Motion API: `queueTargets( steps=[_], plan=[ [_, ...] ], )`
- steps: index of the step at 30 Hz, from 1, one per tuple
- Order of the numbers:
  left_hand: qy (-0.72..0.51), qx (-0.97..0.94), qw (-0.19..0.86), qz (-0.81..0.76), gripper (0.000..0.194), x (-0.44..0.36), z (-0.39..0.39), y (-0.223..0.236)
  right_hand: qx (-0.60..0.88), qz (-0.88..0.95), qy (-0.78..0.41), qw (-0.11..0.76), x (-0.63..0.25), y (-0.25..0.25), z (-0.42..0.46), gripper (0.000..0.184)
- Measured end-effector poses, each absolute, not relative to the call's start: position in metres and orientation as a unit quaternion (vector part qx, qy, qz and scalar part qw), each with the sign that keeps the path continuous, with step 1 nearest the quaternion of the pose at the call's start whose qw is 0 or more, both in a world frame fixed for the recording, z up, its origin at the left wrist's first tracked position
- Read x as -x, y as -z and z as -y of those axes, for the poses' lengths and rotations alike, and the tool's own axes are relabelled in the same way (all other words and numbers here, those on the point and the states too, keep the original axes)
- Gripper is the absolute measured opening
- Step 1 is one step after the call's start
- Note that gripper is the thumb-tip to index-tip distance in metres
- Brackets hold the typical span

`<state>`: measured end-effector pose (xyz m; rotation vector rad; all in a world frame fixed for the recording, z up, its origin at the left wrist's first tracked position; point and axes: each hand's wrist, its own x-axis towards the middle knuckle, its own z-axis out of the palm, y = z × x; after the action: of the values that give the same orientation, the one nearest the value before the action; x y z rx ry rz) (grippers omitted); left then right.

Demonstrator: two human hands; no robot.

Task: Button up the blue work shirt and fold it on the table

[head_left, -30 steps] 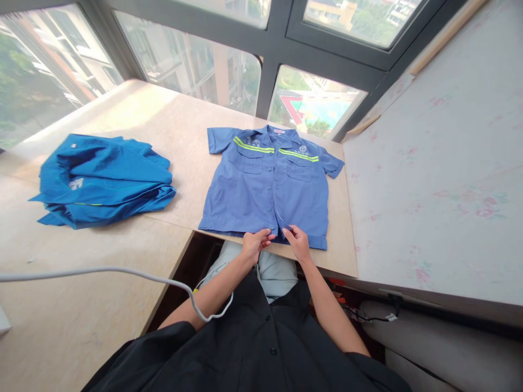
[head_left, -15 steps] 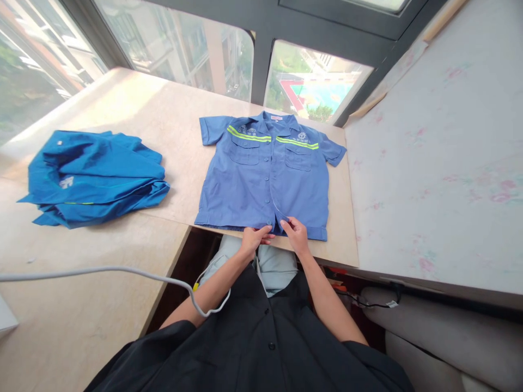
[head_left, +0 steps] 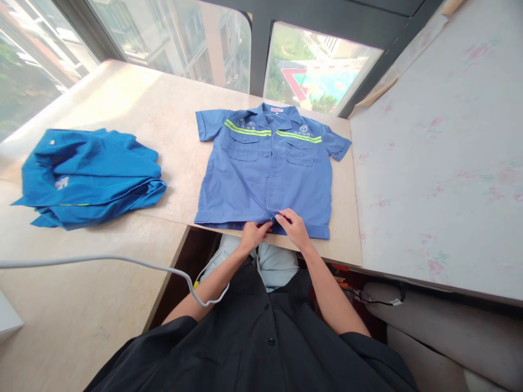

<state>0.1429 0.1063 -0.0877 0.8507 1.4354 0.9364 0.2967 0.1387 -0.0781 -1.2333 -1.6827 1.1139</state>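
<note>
A blue short-sleeved work shirt point(head_left: 241, 185) lies front up on the table, collar toward the window, with yellow-green stripes across the chest and two flap pockets. At its bottom hem my left hand point(head_left: 254, 235) pinches the edge of the left-lying front panel beside the lowest button. My right hand point(head_left: 293, 226) is closed on the bottom corner of the other front panel, close against my left fingertips. The two panels meet there, and the fingers partly hide the button. Higher up the front, several buttons show along the opening.
A crumpled brighter blue garment point(head_left: 98, 179) lies on the table point(head_left: 163, 239) to the left. A grey cable point(head_left: 122, 260) runs across the table's left part to my left forearm. Windows point(head_left: 171, 43) stand behind, and a flower-patterned panel point(head_left: 441, 163) rises at the right.
My right hand has brought its front panel left, over the lowest button and against my left fingers. The front edges now overlap at the hem. The view has shifted slightly.
</note>
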Motion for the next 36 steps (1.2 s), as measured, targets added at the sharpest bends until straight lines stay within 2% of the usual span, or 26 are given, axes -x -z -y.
queueTargets(
  steps=[7, 13, 21, 29, 36],
  plan=[
    [-0.362, -0.413, 0.550, -0.629, 0.015, -0.142, -0.103, 0.099, 0.485, 0.650, -0.468, 0.352, -0.299, 0.088, -0.141, 0.027],
    [-0.344, -0.487, 0.487, -0.638, 0.033, -0.140, -0.100, 0.103, 0.480, 0.657, -0.471, 0.340, -0.302, 0.093, -0.142, 0.026],
    [-0.383, -0.379, 0.529, -0.656, 0.021, -0.146, -0.102, 0.115, 0.447, 0.695, -0.450, 0.339, -0.305, 0.091, -0.138, 0.025],
    [-0.378, -0.383, 0.512, -0.669, 0.026, -0.147, -0.103, 0.110, 0.410, 0.788, -0.294, 0.354, -0.307, 0.092, -0.116, 0.038],
    [-0.392, -0.323, 0.571, -0.645, 0.016, -0.140, -0.104, 0.105, 0.408, 0.831, -0.194, 0.323, -0.305, 0.092, -0.106, 0.040]
  ],
)
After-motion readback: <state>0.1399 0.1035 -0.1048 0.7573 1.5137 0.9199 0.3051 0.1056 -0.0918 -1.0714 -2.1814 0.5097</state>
